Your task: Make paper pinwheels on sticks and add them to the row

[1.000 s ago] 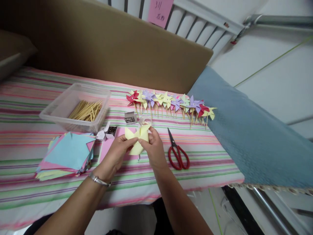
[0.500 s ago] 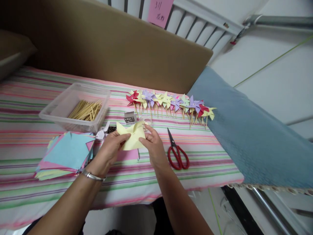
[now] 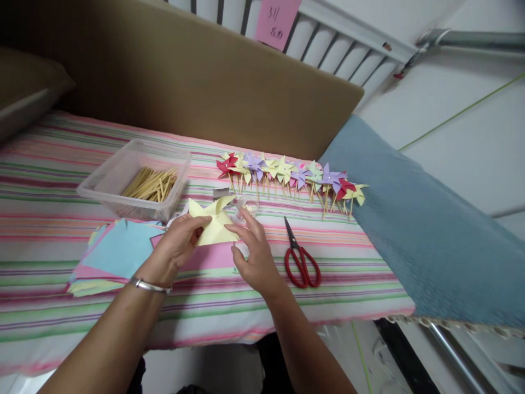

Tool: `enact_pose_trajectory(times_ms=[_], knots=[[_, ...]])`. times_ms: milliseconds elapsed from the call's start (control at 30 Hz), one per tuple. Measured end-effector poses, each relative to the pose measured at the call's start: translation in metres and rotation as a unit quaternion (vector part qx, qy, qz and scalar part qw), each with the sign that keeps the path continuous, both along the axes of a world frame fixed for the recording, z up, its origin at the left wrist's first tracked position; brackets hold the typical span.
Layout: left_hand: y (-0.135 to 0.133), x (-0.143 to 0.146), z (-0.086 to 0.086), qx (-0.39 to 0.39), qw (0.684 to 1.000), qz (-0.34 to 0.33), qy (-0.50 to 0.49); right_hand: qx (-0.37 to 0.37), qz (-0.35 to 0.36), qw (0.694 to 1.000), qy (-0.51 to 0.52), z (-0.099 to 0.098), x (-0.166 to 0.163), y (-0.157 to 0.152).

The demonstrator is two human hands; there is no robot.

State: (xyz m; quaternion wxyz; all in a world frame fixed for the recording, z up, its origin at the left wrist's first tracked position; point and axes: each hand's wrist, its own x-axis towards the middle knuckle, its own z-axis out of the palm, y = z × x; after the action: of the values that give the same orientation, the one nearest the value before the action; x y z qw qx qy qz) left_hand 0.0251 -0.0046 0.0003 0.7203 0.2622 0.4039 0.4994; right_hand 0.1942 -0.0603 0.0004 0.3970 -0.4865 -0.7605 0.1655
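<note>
Yellow paper point(image 3: 220, 230); sticks point(image 3: 151, 185) in bin point(image 3: 114, 174).

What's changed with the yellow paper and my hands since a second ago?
The yellow paper has shifted left, with the left hand keeping hold of it. The right hand has loosened its grip: its thumb is off the paper and its fingers are spread, one extended toward the small clear dish. The scissors, pinwheels and sticks are unmoved.
</note>
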Motion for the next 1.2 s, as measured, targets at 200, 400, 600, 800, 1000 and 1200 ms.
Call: enact_pose_trajectory(times_ms=[200,400,600,800,1000,1200], knots=[[0.0,0.0,-0.004,-0.001,0.999,-0.031,0.03,0.034,-0.026,0.999,0.015,-0.004,-0.002,0.003],[0.0,0.002,0.0,-0.012,0.996,-0.02,0.085,0.023,-0.012,1.0,0.018,0.001,0.001,0.003],[-0.002,0.004,0.0,-0.013,0.987,-0.057,0.15,0.001,-0.004,1.0,0.025,0.004,0.003,0.003],[-0.004,0.005,-0.003,-0.025,0.984,-0.092,0.151,-0.037,-0.016,0.997,0.067,0.002,0.001,0.003],[-0.007,0.009,-0.011,0.008,0.979,-0.129,0.155,-0.056,-0.062,0.993,0.081,-0.001,-0.005,0.005],[-0.009,0.011,-0.011,0.007,0.982,-0.133,0.132,-0.056,-0.086,0.993,0.064,-0.007,-0.006,0.007]])
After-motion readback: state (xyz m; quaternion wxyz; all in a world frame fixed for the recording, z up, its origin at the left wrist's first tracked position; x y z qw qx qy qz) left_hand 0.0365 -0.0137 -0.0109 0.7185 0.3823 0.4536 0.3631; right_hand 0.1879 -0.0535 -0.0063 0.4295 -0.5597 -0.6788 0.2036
